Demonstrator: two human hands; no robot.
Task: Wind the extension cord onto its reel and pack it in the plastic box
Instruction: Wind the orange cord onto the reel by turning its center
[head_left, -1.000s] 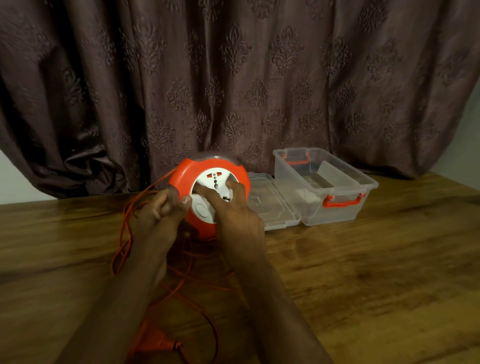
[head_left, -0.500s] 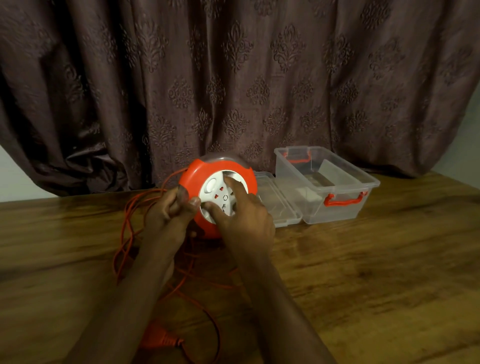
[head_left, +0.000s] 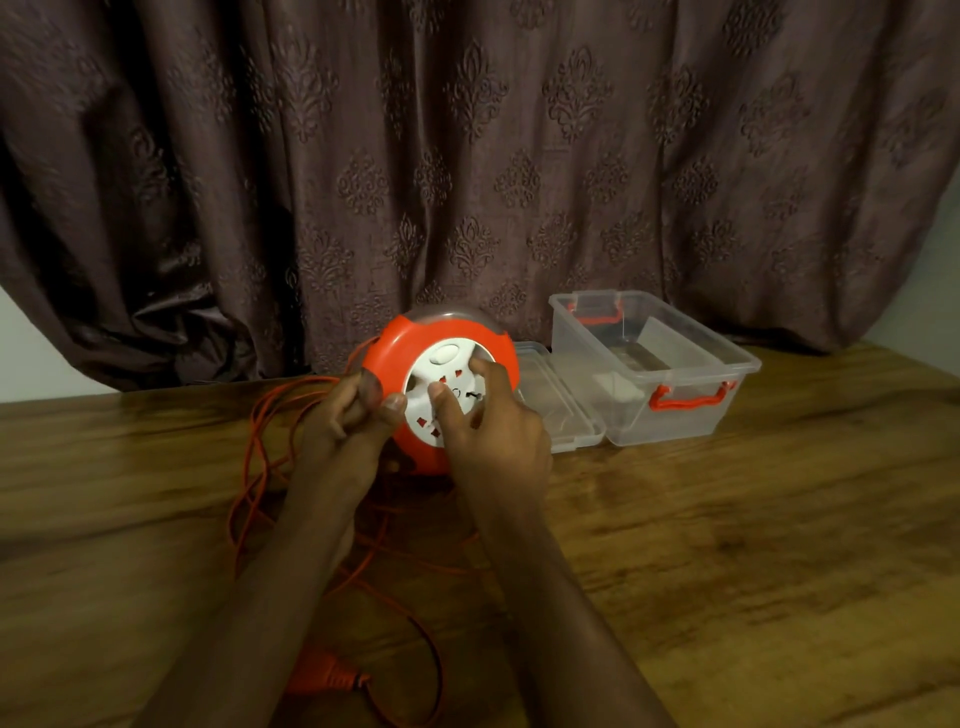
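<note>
A clear plastic box (head_left: 655, 364) with orange-red handles (head_left: 688, 400) stands open on the wood-grain desk (head_left: 753, 545), in front of a dark, embossed curtain (head_left: 467, 156); a pale flat thing shows at its bottom, too unclear through the walls to name. Its transparent lid (head_left: 556, 410) lies flat just left of it, behind the reel. The reel (head_left: 441, 384) is a round, glossy orange drum with a white socket face, held upright on edge at the desk's middle. The left hand (head_left: 348, 421) grips the reel's left rim, fingers curled, thumb lying on the front. The right hand (head_left: 488, 421) presses on the white face, thumb and fingers bent against it. Thin orange cord (head_left: 260, 467) lies in loose loops on the desk to the left and under the forearms, ending in an orange plug (head_left: 327, 675) near the front edge.
</note>
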